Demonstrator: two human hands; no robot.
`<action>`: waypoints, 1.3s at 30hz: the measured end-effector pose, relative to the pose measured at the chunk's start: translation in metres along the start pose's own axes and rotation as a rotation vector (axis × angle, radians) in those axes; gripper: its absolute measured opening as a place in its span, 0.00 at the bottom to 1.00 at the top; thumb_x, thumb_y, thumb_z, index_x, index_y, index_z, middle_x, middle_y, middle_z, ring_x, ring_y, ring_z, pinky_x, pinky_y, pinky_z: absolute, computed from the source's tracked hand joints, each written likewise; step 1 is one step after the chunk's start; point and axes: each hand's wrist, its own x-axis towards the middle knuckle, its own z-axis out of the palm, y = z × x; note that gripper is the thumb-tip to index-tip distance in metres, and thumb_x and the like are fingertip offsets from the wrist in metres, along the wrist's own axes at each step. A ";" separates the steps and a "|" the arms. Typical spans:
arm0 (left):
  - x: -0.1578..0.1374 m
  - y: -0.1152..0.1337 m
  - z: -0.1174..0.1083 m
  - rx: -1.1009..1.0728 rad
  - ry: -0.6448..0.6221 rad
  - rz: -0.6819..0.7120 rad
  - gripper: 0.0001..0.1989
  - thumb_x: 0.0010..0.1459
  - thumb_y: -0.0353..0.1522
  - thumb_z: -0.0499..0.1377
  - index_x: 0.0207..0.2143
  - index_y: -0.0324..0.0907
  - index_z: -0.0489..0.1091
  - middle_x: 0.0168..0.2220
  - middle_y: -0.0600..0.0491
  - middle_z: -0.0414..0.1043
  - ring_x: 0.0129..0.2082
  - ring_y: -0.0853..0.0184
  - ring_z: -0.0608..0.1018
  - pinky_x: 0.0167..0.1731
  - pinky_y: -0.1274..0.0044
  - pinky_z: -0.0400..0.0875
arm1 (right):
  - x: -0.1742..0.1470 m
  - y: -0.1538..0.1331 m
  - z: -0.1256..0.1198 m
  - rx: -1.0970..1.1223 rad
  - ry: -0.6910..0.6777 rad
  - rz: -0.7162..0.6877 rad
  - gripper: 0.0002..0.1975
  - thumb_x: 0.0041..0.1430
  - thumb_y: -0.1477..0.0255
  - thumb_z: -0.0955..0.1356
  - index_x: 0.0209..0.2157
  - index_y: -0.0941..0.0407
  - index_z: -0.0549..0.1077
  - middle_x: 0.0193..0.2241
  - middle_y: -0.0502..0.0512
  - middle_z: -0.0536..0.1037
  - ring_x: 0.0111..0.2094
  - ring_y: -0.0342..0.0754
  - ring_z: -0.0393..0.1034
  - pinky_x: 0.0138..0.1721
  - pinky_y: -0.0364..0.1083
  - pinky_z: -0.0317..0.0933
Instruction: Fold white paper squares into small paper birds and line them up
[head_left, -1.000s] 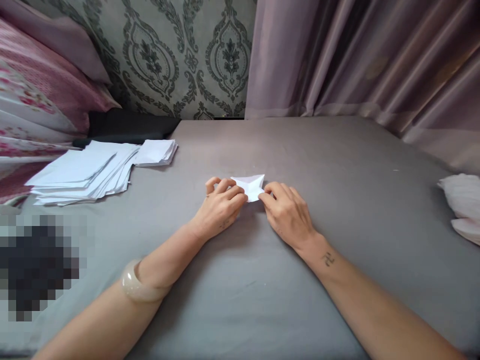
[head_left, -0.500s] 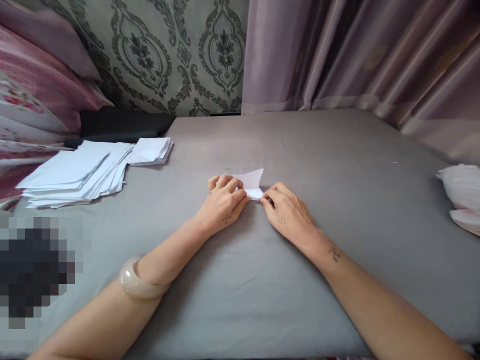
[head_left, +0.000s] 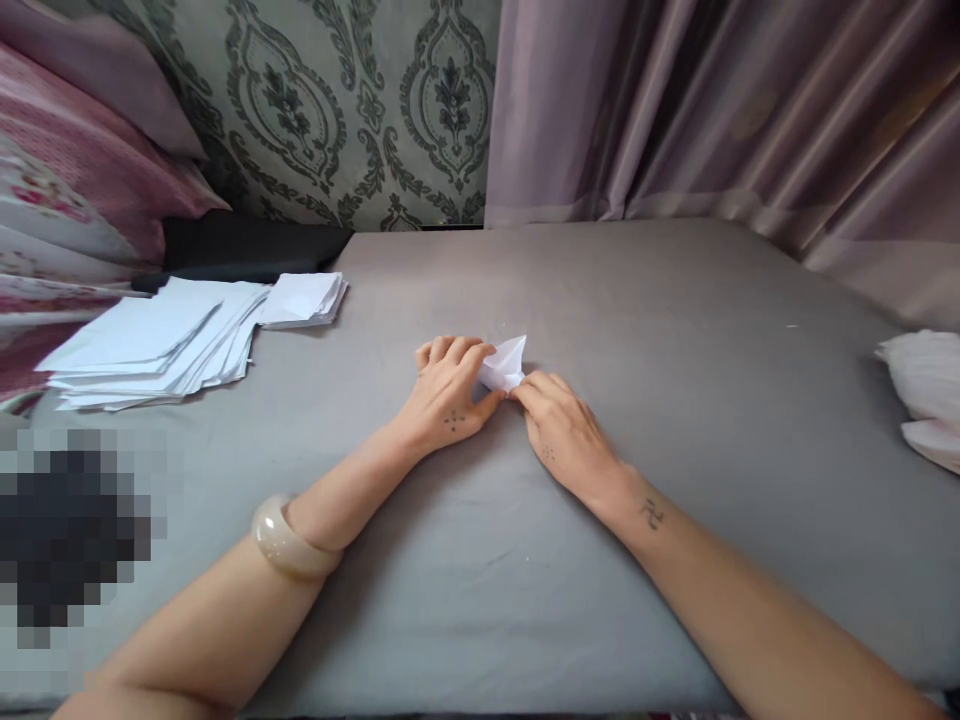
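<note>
A small folded sheet of white paper lies on the grey cloth between my two hands, one pointed flap standing up at its far right. My left hand grips its left side, fingers curved over the top and thumb at the near edge. At the near right corner, the fingertips of my right hand press on the paper, close to my left thumb. The left part of the sheet is hidden under my left fingers.
A large stack of white paper lies at the left, a smaller stack of paper beside it. Behind them is a black item. A white bundle sits at the right edge. Curtains hang behind the grey cloth surface.
The paper's near right corner has been folded inward, so its outline is narrower. My right hand has shifted slightly left and turned flatter, and my left thumb has spread away from its fingers.
</note>
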 end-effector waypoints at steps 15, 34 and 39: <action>-0.008 -0.007 0.003 -0.198 -0.009 -0.126 0.02 0.59 0.29 0.55 0.34 0.42 0.67 0.33 0.54 0.72 0.28 0.71 0.72 0.30 0.78 0.67 | -0.003 0.001 -0.004 -0.043 -0.093 -0.051 0.23 0.59 0.85 0.56 0.49 0.57 0.72 0.40 0.60 0.69 0.39 0.50 0.61 0.40 0.48 0.62; -0.012 -0.002 -0.005 0.085 -0.159 0.299 0.16 0.66 0.32 0.47 0.43 0.39 0.74 0.44 0.47 0.75 0.40 0.62 0.74 0.39 0.71 0.70 | -0.007 0.013 -0.036 -0.001 -0.273 -0.013 0.17 0.62 0.79 0.59 0.43 0.52 0.75 0.37 0.55 0.70 0.39 0.48 0.65 0.37 0.46 0.58; -0.012 -0.003 -0.005 0.048 -0.194 0.332 0.16 0.67 0.31 0.46 0.46 0.40 0.73 0.47 0.48 0.74 0.44 0.63 0.73 0.41 0.72 0.70 | -0.007 0.020 -0.046 0.028 -0.340 0.063 0.17 0.62 0.76 0.59 0.43 0.49 0.76 0.36 0.53 0.71 0.39 0.47 0.66 0.34 0.44 0.56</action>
